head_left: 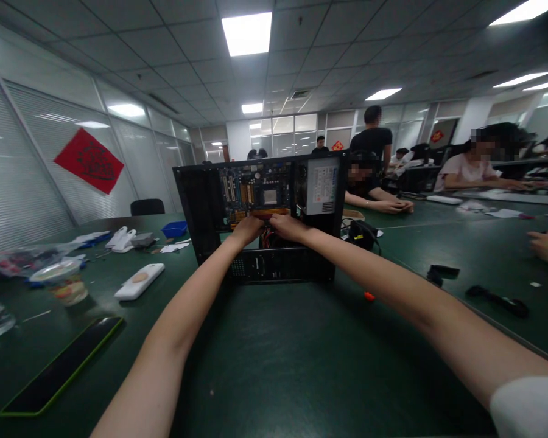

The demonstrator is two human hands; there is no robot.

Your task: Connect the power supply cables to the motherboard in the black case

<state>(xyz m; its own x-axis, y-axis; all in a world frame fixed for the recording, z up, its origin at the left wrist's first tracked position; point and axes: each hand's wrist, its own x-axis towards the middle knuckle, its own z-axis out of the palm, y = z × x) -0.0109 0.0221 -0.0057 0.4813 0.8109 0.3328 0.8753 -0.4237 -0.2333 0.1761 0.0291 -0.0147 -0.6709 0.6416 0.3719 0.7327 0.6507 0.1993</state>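
Note:
A black computer case [256, 266] stands on the green table with its side open towards me. Inside it are a motherboard [270, 185], a silver power supply [323, 185] and a bundle of thin cables [268, 238]. Both arms reach into the case. My left hand [248, 230] is closed at the lower left of an orange-yellow strip [270, 213] along the board's lower edge. My right hand [288, 227] is closed at the strip's right end, close to the cables. Their fingertips are partly hidden, so what they grip cannot be made out.
On the left lie a black pad with a green edge [66, 365], a white device [140, 281], a plastic cup [64, 283] and a blue tray [173, 229]. Black straps [497, 300] and a small orange piece [369, 296] lie on the right. Other people sit beyond.

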